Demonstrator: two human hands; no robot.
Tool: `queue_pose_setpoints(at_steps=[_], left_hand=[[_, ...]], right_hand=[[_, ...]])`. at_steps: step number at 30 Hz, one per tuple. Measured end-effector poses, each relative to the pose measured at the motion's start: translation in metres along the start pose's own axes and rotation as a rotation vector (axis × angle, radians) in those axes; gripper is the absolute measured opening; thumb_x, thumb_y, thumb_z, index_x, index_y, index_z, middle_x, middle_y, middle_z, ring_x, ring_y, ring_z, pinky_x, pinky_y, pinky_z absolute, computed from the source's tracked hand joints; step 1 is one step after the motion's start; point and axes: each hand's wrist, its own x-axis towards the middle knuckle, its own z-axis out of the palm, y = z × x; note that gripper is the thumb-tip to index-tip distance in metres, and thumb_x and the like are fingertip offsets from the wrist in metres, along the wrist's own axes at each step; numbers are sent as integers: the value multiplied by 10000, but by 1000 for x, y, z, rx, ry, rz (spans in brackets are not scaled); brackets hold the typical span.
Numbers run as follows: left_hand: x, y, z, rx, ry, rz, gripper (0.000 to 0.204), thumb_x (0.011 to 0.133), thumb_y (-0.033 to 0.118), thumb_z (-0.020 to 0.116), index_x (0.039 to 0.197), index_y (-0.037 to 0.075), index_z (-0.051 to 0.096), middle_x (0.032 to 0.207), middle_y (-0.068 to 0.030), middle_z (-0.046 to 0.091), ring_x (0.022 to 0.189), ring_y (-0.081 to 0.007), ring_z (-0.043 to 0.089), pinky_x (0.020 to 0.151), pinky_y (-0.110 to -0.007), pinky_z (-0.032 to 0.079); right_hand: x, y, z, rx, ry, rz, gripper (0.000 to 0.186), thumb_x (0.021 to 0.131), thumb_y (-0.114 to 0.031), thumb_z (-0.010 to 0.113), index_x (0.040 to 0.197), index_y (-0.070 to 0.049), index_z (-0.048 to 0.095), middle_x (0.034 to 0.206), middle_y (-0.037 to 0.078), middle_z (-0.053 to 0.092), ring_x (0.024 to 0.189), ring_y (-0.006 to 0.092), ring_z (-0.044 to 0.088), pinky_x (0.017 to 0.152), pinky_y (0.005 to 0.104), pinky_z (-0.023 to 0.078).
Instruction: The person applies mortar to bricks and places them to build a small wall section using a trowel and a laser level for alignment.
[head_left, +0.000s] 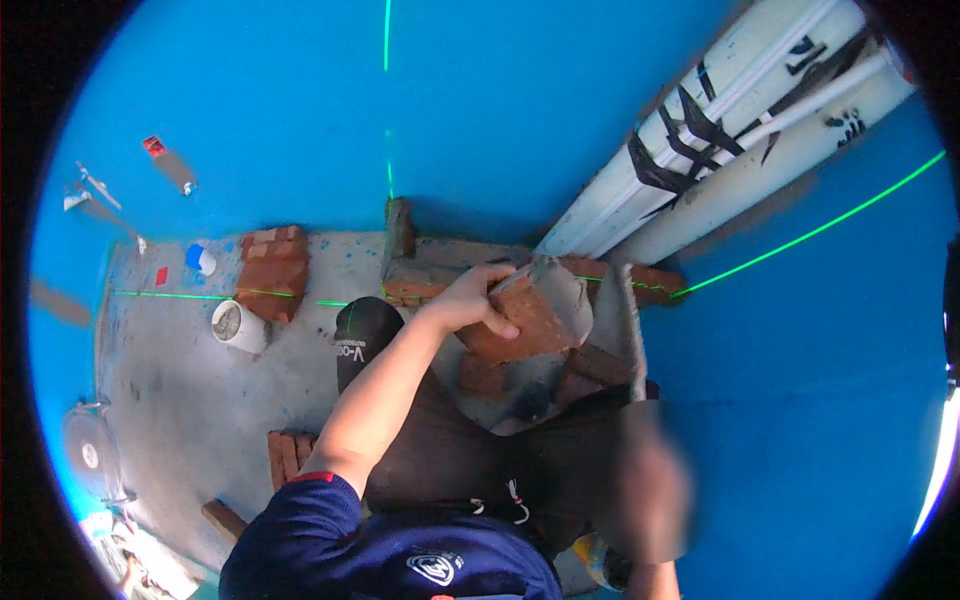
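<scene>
Blue walls and a grey floor surround a worker whose left hand, thumb and fingers clamped around a red brick, holds it at the centre of the frame, grey mortar coating its right end. A thin blade stands just beside it, above the right hand, too blurred at lower right to tell its grip. Careful handling would likely mean gripping clear of the mortar and spreading it evenly to the edges.
</scene>
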Motion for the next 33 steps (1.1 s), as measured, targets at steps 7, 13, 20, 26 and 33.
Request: queue_pose_setpoints(at_steps=[7, 13, 20, 26, 33], left_hand=[[0, -4, 0, -86, -285, 151, 629, 432, 69, 863, 1012, 32, 621, 988, -4, 646, 961, -141, 561, 893, -304, 418], [4, -20, -5, -210, -313, 126, 694, 366, 56, 860, 1015, 10, 620, 971, -13, 662, 937, -139, 568, 880, -287, 428], [-2, -28, -23, -179, -382, 123, 991, 301, 14, 896, 1220, 6, 526, 1114, -45, 633, 1061, -179, 548, 952, -340, 404], [-9, -16, -15, -100, -577, 135, 1013, 271, -35, 902, 1219, 22, 547, 1158, -63, 630, 1084, -180, 563, 931, -358, 446], [-6, -6, -10, -3, -639, 47, 892, 342, 68, 931, 1163, -2, 591, 1123, -57, 647, 1043, -147, 554, 917, -322, 436]], right_hand=[[10, 1, -31, 321, -250, 104, 354, 904, -143, 565, 1253, -96, 533, 1189, 80, 584, 1067, 203, 569, 902, 322, 468], [-3, 14, -9, 74, -42, -90, 215, 921, -158, 513, 1075, -64, 630, 1008, 112, 633, 923, 254, 602, 781, 372, 494], [-16, 49, 3, 268, -47, 22, 281, 880, -98, 523, 1140, -74, 628, 1049, 110, 630, 865, 240, 606, 691, 343, 497], [5, 5, 1, 187, -91, -52, 266, 953, -183, 480, 1155, -59, 601, 1042, 60, 613, 929, 168, 581, 781, 301, 488], [10, 24, 1, -192, 12, -183, 207, 885, -126, 527, 1061, -71, 623, 968, 114, 615, 855, 270, 584, 729, 372, 484]])
